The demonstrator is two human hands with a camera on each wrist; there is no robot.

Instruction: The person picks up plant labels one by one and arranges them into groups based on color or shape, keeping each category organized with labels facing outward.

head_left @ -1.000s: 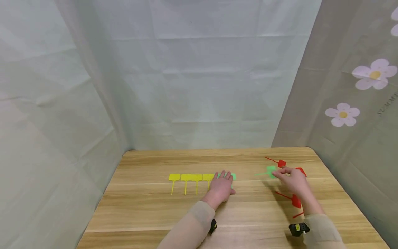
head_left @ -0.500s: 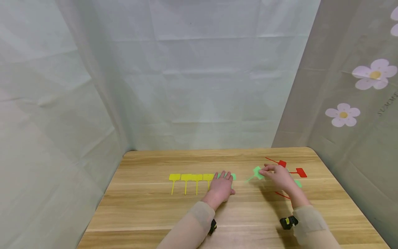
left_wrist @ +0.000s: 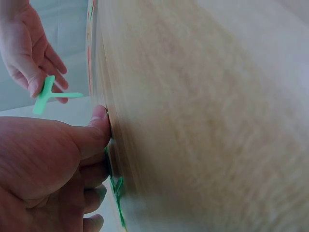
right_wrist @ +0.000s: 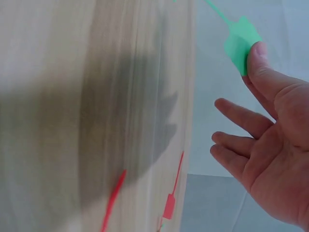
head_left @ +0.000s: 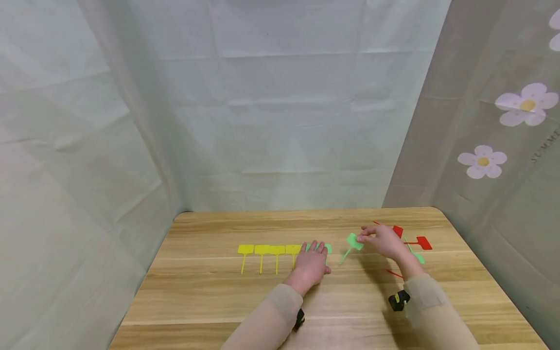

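Between thumb and index finger, my right hand (head_left: 385, 242) pinches a green cable-tie tag (head_left: 354, 241) by its flat square head, the thin tail pointing down-left. The right wrist view shows this tag (right_wrist: 239, 46) held above the table, the other fingers spread loosely. My left hand (head_left: 311, 266) rests palm-down, fingers spread, over green cable-tie tags (head_left: 329, 248) that it partly hides. These stand at the right end of a row of several yellow cable-tie tags (head_left: 246, 249), heads side by side, tails toward me.
To the right lie loose red cable-tie tags (head_left: 424, 243) and another green cable-tie tag (head_left: 419, 258), partly behind my right forearm. The wooden table (head_left: 183, 291) ends at a back edge against a pale cloth backdrop (head_left: 280, 121).
My right hand has carried the pinched green tag leftward toward the row, turning its tail from pointing left to down-left. Another green tag at right has come into view. My left hand stays put.
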